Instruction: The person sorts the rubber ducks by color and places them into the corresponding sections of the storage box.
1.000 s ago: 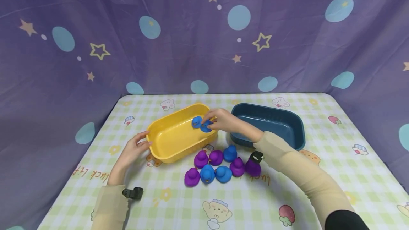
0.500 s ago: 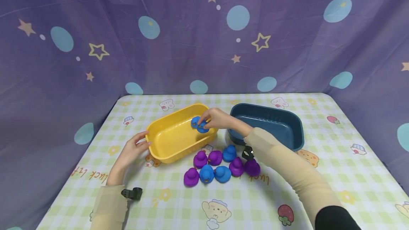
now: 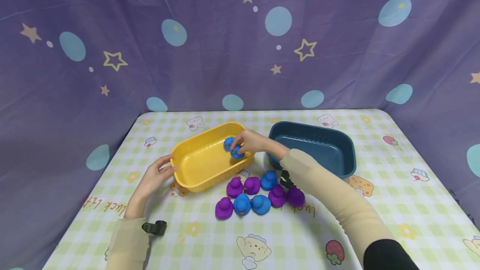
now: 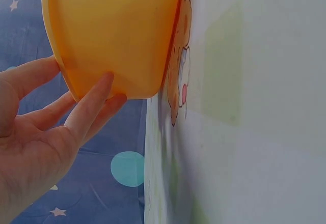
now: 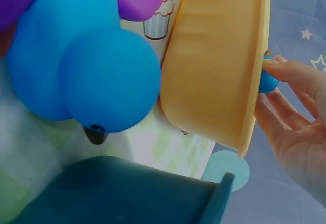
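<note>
My left hand point(image 3: 153, 177) grips the left end of the yellow plastic tub point(image 3: 202, 184), with fingertips over the rim point(image 4: 49, 28) and others against its outer wall. Inside the tub's right end, my right hand point(image 3: 252, 141) pinches a blue rubber duck point(image 3: 236, 152) between thumb and fingers. Another blue rubber duck point(image 3: 228, 143) lies just left of it. In the right wrist view the tub wall point(image 5: 216, 66) hides most of the pinched duck, whose blue top point(image 5: 268, 83) shows at the rim.
In front of the tub, purple ducks point(image 3: 223, 208) and blue ducks point(image 3: 261, 204) cluster on the checked tablecloth point(image 3: 187, 245). A dark teal tub point(image 3: 318, 141) stands at the right, under my right forearm point(image 3: 318, 178). A purple curtain point(image 3: 210, 78) hangs behind the table.
My right hand has shifted slightly left and down into the yellow tub with the blue duck, now close beside the other duck. The left hand stays at the tub's end.
</note>
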`<move>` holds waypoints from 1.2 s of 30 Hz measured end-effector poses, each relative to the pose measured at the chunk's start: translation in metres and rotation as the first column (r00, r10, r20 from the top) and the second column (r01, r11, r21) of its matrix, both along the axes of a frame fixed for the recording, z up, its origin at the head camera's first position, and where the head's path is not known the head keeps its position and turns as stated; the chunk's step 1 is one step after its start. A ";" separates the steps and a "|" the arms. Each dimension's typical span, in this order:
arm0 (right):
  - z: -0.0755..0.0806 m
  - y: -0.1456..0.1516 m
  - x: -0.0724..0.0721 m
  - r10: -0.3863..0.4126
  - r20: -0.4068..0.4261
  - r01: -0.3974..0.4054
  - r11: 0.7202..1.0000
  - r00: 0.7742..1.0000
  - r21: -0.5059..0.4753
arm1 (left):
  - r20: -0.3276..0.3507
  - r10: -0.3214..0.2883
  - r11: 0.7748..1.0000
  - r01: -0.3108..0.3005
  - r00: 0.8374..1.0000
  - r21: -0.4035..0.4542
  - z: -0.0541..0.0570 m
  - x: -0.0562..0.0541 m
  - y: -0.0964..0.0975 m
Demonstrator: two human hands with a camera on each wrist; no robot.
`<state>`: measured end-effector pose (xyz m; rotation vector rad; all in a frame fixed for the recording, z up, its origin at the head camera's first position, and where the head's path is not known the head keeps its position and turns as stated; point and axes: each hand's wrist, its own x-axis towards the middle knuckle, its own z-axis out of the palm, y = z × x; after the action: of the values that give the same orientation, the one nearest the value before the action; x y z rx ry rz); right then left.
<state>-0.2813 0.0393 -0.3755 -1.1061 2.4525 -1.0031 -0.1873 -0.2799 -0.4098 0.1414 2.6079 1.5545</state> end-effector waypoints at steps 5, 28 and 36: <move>-0.004 -0.002 -0.002 -0.021 0.004 0.021 0.999 1.000 0.038 | 0.001 -0.003 1.000 0.003 1.000 0.012 0.000 0.001 -0.001; -0.015 -0.003 -0.009 -0.037 -0.026 0.040 0.992 0.999 0.122 | -0.004 -0.023 0.999 0.023 1.000 0.040 -0.001 0.001 -0.001; -0.014 -0.005 -0.008 -0.046 -0.015 0.048 0.988 0.999 0.148 | 0.003 -0.016 0.999 0.016 1.000 0.044 -0.001 0.001 -0.001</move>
<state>-0.2889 0.0340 -0.3893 -1.0133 2.5264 -0.8135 -0.1866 -0.2806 -0.4109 0.1620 2.5645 1.6057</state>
